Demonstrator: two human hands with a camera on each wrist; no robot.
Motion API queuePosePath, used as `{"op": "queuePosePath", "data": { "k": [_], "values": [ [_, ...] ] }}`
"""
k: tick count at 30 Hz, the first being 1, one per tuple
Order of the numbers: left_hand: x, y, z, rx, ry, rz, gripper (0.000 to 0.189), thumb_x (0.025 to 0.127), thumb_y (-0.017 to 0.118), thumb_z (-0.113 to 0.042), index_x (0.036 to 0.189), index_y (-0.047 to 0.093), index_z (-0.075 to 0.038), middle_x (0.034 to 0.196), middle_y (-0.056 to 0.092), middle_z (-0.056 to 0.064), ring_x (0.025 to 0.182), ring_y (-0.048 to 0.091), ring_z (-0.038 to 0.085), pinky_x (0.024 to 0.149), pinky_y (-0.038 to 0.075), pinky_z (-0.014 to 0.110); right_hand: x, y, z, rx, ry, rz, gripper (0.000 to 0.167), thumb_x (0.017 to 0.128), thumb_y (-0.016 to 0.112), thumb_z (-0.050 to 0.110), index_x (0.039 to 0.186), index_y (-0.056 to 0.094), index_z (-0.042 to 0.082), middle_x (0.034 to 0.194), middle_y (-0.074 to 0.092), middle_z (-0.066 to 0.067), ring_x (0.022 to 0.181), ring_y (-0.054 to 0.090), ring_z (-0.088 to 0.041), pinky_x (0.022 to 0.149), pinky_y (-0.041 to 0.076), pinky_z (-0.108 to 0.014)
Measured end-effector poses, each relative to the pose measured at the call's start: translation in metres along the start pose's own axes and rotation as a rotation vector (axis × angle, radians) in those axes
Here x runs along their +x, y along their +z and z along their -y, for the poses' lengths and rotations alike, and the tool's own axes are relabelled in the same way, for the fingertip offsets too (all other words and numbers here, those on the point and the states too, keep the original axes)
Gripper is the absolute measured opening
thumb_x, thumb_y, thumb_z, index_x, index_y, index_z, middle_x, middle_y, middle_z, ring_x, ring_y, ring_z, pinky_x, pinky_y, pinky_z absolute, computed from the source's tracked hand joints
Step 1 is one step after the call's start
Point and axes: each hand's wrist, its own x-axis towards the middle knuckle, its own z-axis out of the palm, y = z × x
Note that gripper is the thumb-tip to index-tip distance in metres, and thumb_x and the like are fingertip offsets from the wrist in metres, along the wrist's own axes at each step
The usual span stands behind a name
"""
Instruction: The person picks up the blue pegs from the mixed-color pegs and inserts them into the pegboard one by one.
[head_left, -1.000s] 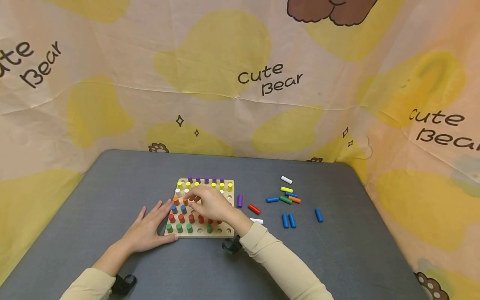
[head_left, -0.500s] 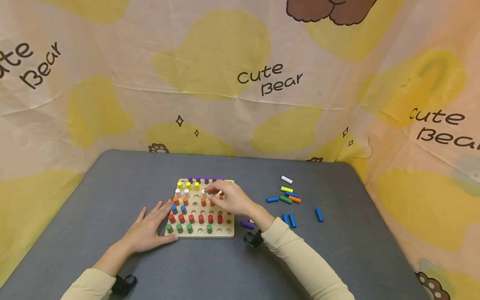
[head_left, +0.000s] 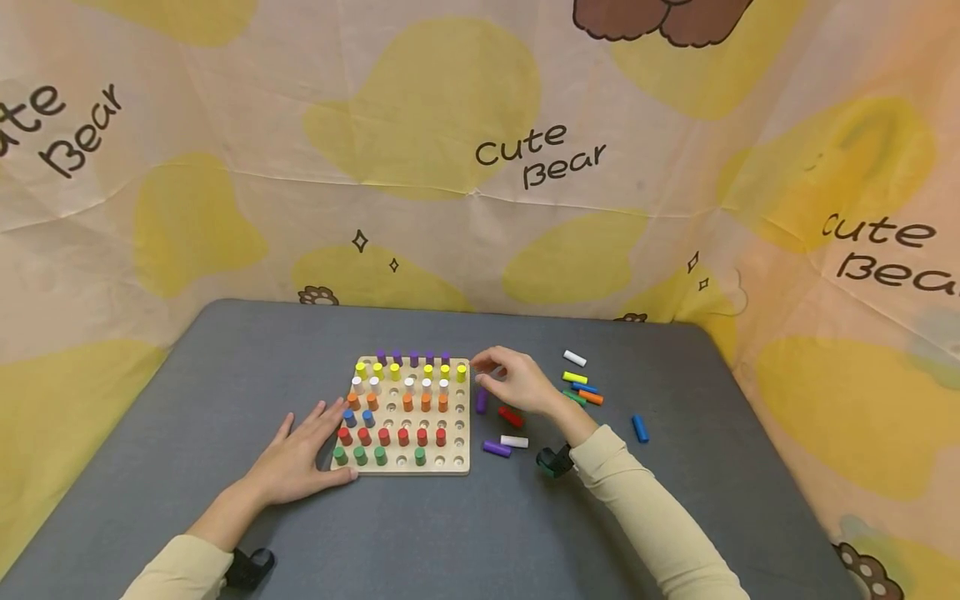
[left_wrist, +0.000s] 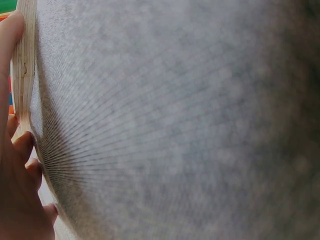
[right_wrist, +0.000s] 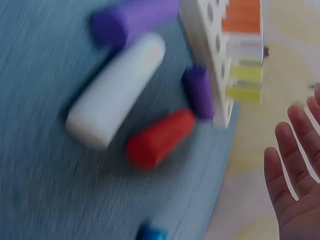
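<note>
My left hand (head_left: 300,462) lies along the left side of a wooden pegboard (head_left: 450,467), fingers spread, thumb by its front left corner. In the left wrist view its fingertips touch the edge of the board (left_wrist: 25,65). Rows of coloured pegs stand in the board: purple, yellow, white, orange, blue, red and green from back to front. My right hand (head_left: 517,379) is just off the board's right side, over a purple peg (head_left: 482,401) lying on the table. The right wrist view shows this hand (right_wrist: 300,175) with extended fingers and nothing held in them.
Loose pegs lie right of the board: a red peg (head_left: 511,417), a white peg (head_left: 514,442) and a second purple peg (head_left: 497,449). Farther right are a mixed cluster with a yellow peg (head_left: 575,377), and a lone blue peg (head_left: 640,428). A printed cloth (head_left: 450,250) hangs behind the grey table.
My right hand has moved right, from over the middle of the pegboard to beyond its right edge, uncovering the white and orange pegs. The left hand has stayed in place.
</note>
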Motion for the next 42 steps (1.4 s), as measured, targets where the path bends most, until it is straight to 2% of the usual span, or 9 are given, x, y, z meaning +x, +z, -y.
{"op": "queuePosePath", "data": {
  "k": [8, 15, 22, 29, 36, 42],
  "values": [
    [0.0, 0.0, 0.0, 0.002, 0.005, -0.007, 0.105, 0.067, 0.061, -0.072, 0.148, 0.022, -0.017, 0.152, 0.024, 0.007, 0.139, 0.018, 0.033, 0.107, 0.004, 0.062, -0.012, -0.019, -0.03, -0.02, 0.058, -0.05, 0.026, 0.085, 0.066, 0.015, 0.109, 0.064, 0.007, 0.1, 0.065, -0.001, 0.091, 0.061, -0.014, 0.074, 0.052, -0.035],
    [-0.001, 0.0, -0.002, 0.008, 0.021, -0.038, 0.103, 0.068, 0.062, -0.07, 0.147, 0.024, -0.015, 0.151, 0.026, 0.008, 0.138, 0.021, 0.035, 0.106, 0.006, 0.063, -0.026, -0.028, -0.048, -0.044, 0.1, -0.008, 0.029, 0.087, 0.064, 0.017, 0.112, 0.062, 0.004, 0.104, 0.065, -0.005, 0.092, 0.06, -0.016, 0.076, 0.051, -0.032],
    [-0.002, -0.001, -0.005, 0.005, 0.009, -0.018, 0.103, 0.069, 0.061, -0.07, 0.147, 0.024, -0.015, 0.151, 0.025, 0.008, 0.139, 0.019, 0.035, 0.106, 0.005, 0.064, -0.04, -0.037, -0.057, -0.037, 0.107, 0.027, 0.03, 0.087, 0.064, 0.015, 0.113, 0.06, 0.002, 0.106, 0.064, -0.011, 0.092, 0.059, -0.02, 0.078, 0.051, -0.037],
    [-0.002, -0.002, -0.005, 0.004, 0.01, -0.018, 0.104, 0.069, 0.061, -0.071, 0.147, 0.023, -0.015, 0.151, 0.025, 0.008, 0.139, 0.019, 0.035, 0.106, 0.005, 0.064, -0.05, -0.042, -0.069, -0.052, 0.14, 0.06, 0.031, 0.086, 0.065, 0.016, 0.114, 0.06, 0.004, 0.107, 0.063, -0.01, 0.092, 0.058, -0.019, 0.079, 0.05, -0.037],
    [-0.002, -0.001, -0.003, 0.002, 0.017, -0.026, 0.103, 0.069, 0.061, -0.07, 0.148, 0.023, -0.016, 0.151, 0.026, 0.008, 0.139, 0.02, 0.035, 0.106, 0.005, 0.063, -0.057, -0.044, -0.075, -0.101, 0.129, 0.079, 0.032, 0.083, 0.068, 0.016, 0.112, 0.061, 0.004, 0.104, 0.064, -0.007, 0.088, 0.059, -0.018, 0.078, 0.05, -0.034],
    [-0.002, -0.002, -0.003, -0.002, 0.025, -0.034, 0.103, 0.068, 0.062, -0.07, 0.147, 0.024, -0.015, 0.151, 0.027, 0.009, 0.138, 0.021, 0.036, 0.106, 0.006, 0.063, -0.06, -0.043, -0.077, -0.131, 0.127, 0.134, 0.031, 0.083, 0.068, 0.017, 0.11, 0.061, 0.006, 0.102, 0.062, -0.006, 0.09, 0.058, -0.017, 0.079, 0.049, -0.033]
  ]
}}
